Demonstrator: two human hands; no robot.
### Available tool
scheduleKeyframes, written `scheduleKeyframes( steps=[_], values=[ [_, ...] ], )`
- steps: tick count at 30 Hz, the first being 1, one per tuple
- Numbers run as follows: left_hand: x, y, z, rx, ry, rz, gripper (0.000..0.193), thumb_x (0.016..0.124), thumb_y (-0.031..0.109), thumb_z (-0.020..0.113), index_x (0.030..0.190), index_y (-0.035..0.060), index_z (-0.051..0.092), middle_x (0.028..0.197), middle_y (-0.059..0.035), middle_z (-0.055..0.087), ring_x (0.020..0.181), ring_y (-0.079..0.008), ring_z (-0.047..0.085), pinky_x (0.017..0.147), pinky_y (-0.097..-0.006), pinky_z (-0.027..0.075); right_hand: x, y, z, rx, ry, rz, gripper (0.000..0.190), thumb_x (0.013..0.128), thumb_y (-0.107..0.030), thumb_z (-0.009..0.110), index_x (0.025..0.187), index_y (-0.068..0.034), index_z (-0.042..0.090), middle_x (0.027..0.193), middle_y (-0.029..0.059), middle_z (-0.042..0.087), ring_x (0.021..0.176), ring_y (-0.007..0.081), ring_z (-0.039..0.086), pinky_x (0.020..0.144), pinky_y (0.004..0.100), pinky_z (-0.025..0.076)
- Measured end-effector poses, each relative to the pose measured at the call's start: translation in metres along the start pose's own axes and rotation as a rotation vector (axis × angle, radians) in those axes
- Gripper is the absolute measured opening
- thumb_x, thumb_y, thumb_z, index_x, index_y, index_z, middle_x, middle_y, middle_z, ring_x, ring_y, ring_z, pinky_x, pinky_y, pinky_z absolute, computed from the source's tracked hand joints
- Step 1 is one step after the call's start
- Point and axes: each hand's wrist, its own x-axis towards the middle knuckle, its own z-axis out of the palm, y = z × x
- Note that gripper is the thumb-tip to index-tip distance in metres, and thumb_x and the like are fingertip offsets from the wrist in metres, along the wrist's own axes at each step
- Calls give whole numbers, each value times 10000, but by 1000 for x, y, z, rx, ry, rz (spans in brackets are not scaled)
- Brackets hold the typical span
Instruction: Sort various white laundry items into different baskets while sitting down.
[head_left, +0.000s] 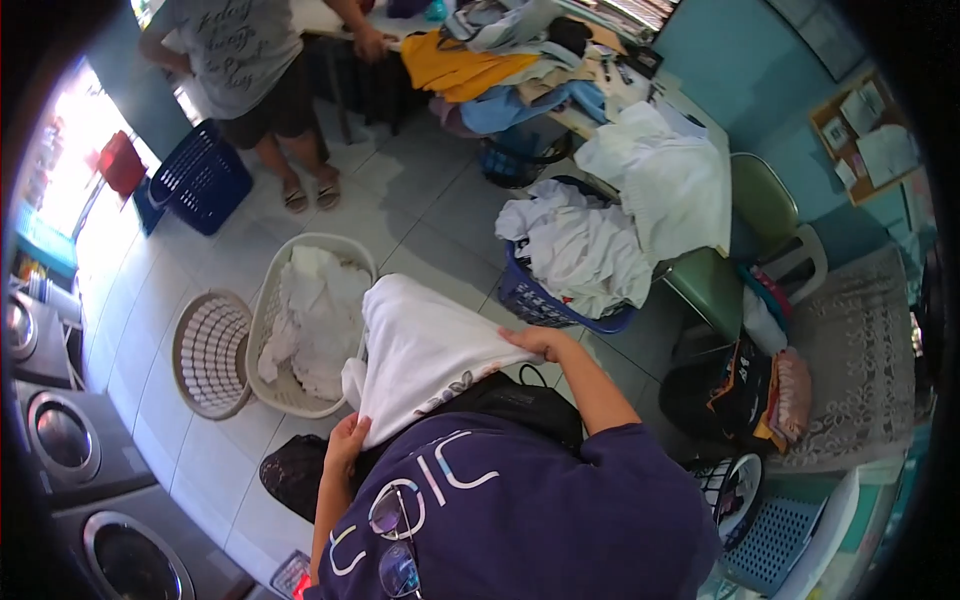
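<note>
A white cloth garment (427, 345) with a leaf-like print near its lower edge is stretched between my hands in front of my body. My left hand (349, 439) pinches its near left corner. On the other side, my right hand (531, 341) grips the far right edge. Just beyond the cloth to the left stands a cream plastic laundry basket (259, 360) with white items in it. A blue plastic basket (525, 296) heaped with white laundry (577, 240) is past my right hand.
A person (240, 67) stands by a table (720, 187) piled with clothes. An empty round wicker-like basket (214, 352) and a blue basket (202, 176) are at left, front-loading machines (135, 555) lower left. Green chairs (705, 289) and folded clothes (791, 394) are at right.
</note>
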Motion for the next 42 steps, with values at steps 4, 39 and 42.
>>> scheduleKeyframes(
  steps=[4,39,42],
  values=[
    [0,-7,6,186,2,54,366,870,245,561,1101,-38,543,962,-60,617,832,-112,554,766,-229,421,-30,-28,-1,-8,-32,-154,518,812,-457,598,1057,0,589,973,79,607,827,141,558,682,265,446],
    [20,-41,-34,-672,232,-133,335,891,291,516,1134,62,476,1006,-150,551,883,-249,571,730,-350,498,40,-23,-235,973,1565,-675,397,770,-183,600,1091,5,461,1063,110,466,917,234,478,765,355,415],
    [15,-34,-33,-692,101,-189,527,865,437,508,1233,72,410,1090,-172,509,937,-272,550,802,-376,471,84,-64,-133,460,1238,-986,377,754,-113,610,1084,5,471,1065,119,477,897,231,478,776,299,408]
  ],
)
